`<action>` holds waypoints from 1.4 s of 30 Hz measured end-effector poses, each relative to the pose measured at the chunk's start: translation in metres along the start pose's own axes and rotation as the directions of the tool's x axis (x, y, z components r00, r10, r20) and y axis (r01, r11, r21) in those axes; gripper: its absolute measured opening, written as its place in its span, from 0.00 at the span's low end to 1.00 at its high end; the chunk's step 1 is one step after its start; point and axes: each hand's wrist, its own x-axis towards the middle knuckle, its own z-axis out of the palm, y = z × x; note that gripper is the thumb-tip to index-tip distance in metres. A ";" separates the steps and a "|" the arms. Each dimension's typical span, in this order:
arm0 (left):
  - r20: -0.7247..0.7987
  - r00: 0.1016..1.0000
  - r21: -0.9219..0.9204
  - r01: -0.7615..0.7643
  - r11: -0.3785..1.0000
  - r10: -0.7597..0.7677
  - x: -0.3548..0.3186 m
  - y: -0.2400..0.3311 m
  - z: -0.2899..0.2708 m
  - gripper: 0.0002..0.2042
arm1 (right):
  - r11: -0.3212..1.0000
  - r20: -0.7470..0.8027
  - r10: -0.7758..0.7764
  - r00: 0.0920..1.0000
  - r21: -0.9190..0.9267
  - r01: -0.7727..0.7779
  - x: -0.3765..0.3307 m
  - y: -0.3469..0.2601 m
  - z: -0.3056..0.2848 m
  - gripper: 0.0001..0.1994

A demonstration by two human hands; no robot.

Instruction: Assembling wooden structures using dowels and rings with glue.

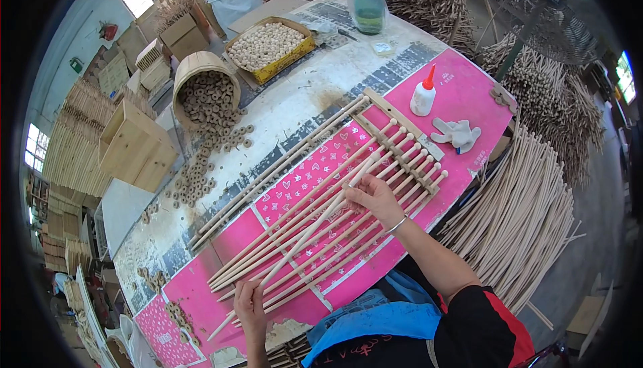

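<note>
Several long wooden dowels point(315, 224) lie side by side on a pink patterned sheet point(462, 93), their far ends pushed into a wooden slat with holes point(402, 143). One lighter dowel point(305, 237) crosses over the others. My right hand point(372, 197) pinches this dowel near its far end. My left hand point(249, 304) grips the same dowel near its close end, at the table's front edge. A silver bangle circles my right wrist.
A white glue bottle with a red tip point(423, 93) and grey gloves point(457, 133) lie beyond the slat. Wooden rings point(201, 167) spill from a tipped wooden bucket point(201, 76). A yellow tray of beads point(268, 46) stands behind. A big pile of dowels point(519, 214) lies to the right.
</note>
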 end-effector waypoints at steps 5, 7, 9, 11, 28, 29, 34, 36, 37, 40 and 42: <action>-0.025 0.998 -0.016 -0.057 0.998 0.057 0.006 0.001 0.004 0.02 | 0.972 0.102 0.025 0.994 0.229 -0.048 -0.004 -0.001 -0.010 0.17; -0.006 0.999 0.011 -0.045 0.999 0.045 0.009 0.002 0.005 0.02 | 0.987 0.038 0.049 0.998 0.151 -0.054 -0.002 0.002 -0.017 0.17; 0.002 0.998 0.006 -0.056 0.998 0.056 0.013 0.003 0.008 0.02 | 0.995 -0.028 0.070 0.997 0.073 -0.068 -0.002 0.004 -0.024 0.17; -0.005 0.998 0.009 -0.068 0.998 0.068 0.013 0.005 0.006 0.01 | 0.993 -0.002 0.086 0.996 0.079 -0.085 -0.004 -0.005 -0.022 0.15; 0.041 0.992 0.047 -0.120 0.992 0.118 0.083 0.009 0.036 0.04 | 0.987 -0.242 -0.140 0.960 -0.111 0.116 0.018 -0.006 -0.060 0.12; 0.025 0.988 0.073 -0.156 0.985 0.154 0.095 0.003 0.044 0.04 | 0.981 -0.256 -0.185 0.949 -0.108 0.163 0.018 -0.009 -0.062 0.12; 0.016 0.990 0.023 -0.144 0.989 0.144 0.148 -0.008 0.088 0.05 | 0.992 -0.174 -0.109 0.979 -0.077 0.097 0.011 -0.017 -0.063 0.11; 0.023 0.986 0.034 -0.164 0.986 0.164 0.159 -0.011 0.097 0.05 | 0.993 -0.171 -0.103 0.980 -0.072 0.092 0.009 -0.019 -0.065 0.11; 0.028 0.986 0.033 -0.163 0.986 0.162 0.164 -0.009 0.101 0.05 | 0.994 -0.171 -0.098 0.980 -0.067 0.088 0.007 -0.020 -0.067 0.11; 0.062 0.985 0.032 -0.160 0.987 0.158 0.171 -0.010 0.108 0.05 | 0.993 -0.163 -0.101 0.981 -0.071 0.090 0.006 -0.022 -0.070 0.10; 0.096 0.985 0.092 -0.151 0.984 0.142 0.173 -0.015 0.110 0.06 | 0.993 -0.153 -0.102 0.983 -0.067 0.093 0.006 -0.024 -0.069 0.10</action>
